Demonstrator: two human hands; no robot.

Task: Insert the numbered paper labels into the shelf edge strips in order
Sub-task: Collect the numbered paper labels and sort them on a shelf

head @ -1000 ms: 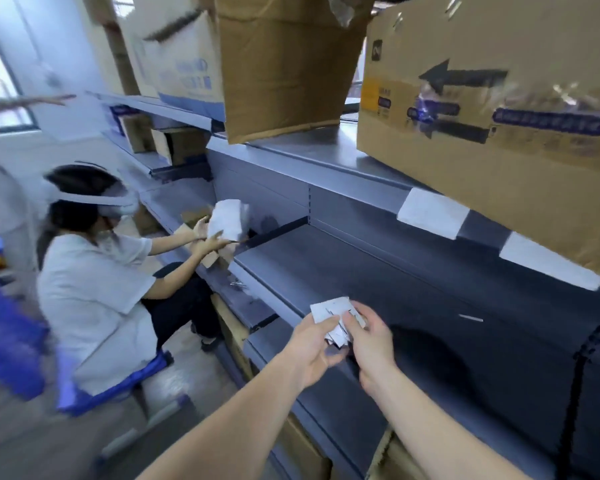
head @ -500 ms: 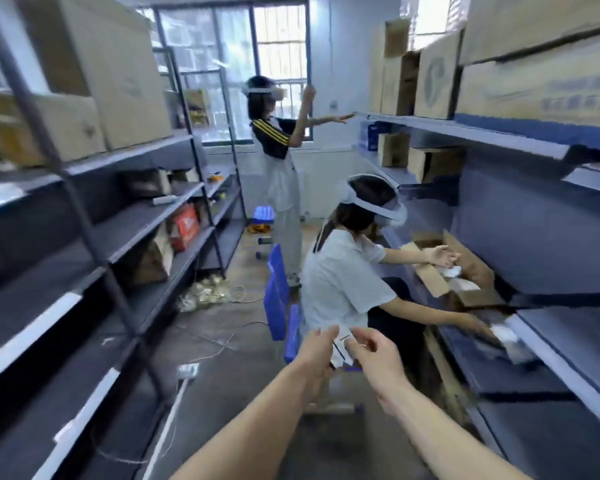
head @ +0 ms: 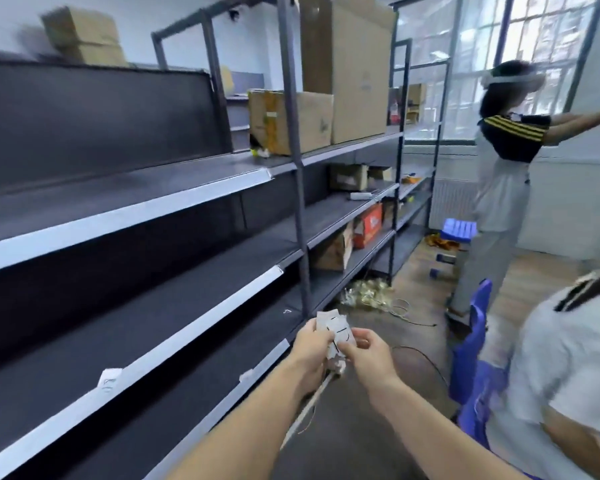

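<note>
A small stack of white paper labels (head: 334, 328) with black pen marks is held in front of me. My left hand (head: 310, 348) grips the stack from the left and my right hand (head: 366, 351) pinches its lower right part. To the left runs a dark shelf unit with white edge strips (head: 187, 327) on each level. One paper label (head: 109, 376) sits in the middle strip at lower left, and another small label (head: 247, 374) sits in the lowest strip (head: 257, 367).
Cardboard boxes (head: 347, 67) stand on the upper shelf further along. A seated person in a white shirt (head: 565, 368) on a blue chair (head: 471, 348) is close on my right. Another person (head: 499, 181) stands by the window. Cables and clutter (head: 368, 296) lie on the floor.
The view has swung from the right-hand shelves across the aisle to the left-hand shelf unit. Both hands keep hold of the label stack throughout.
</note>
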